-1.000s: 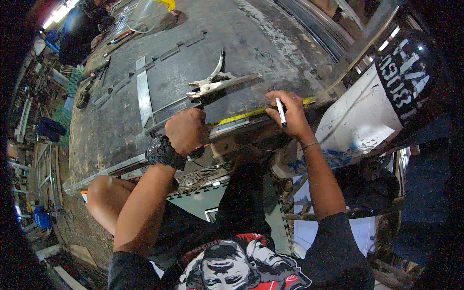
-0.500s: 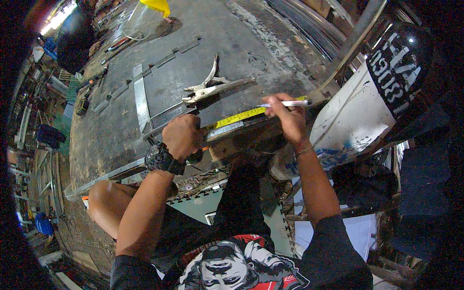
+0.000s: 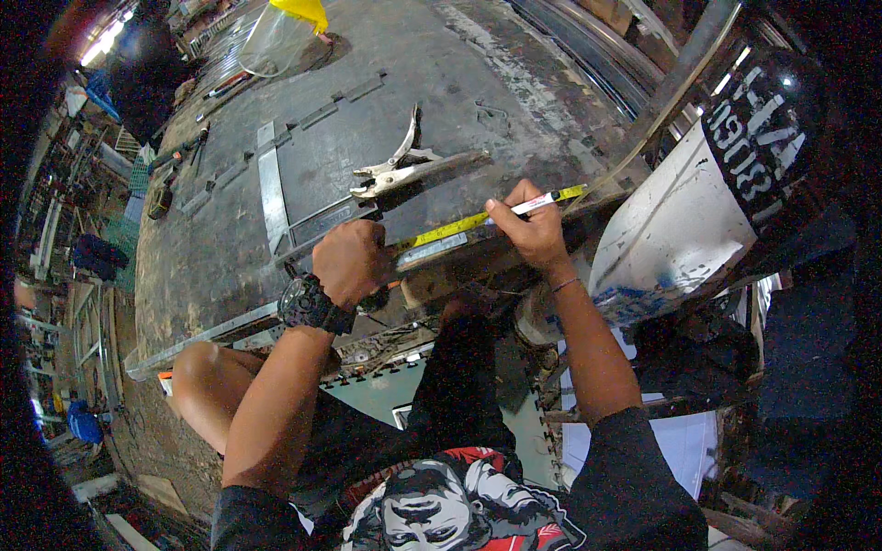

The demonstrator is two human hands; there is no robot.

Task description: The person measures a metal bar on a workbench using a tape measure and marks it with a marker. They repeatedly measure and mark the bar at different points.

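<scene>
Left hand: fisted, knuckles up, black watch at wrist, closed over the yellow tape measure at the near edge of the worn grey steel table. Right hand: fingers pinched shut on a slim white marker, tip at the tape. Bright locking pliers just beyond.

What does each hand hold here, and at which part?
The right hand holds a white marker around its middle. The left hand grips the case end of a yellow tape measure; the case itself is hidden.
</scene>
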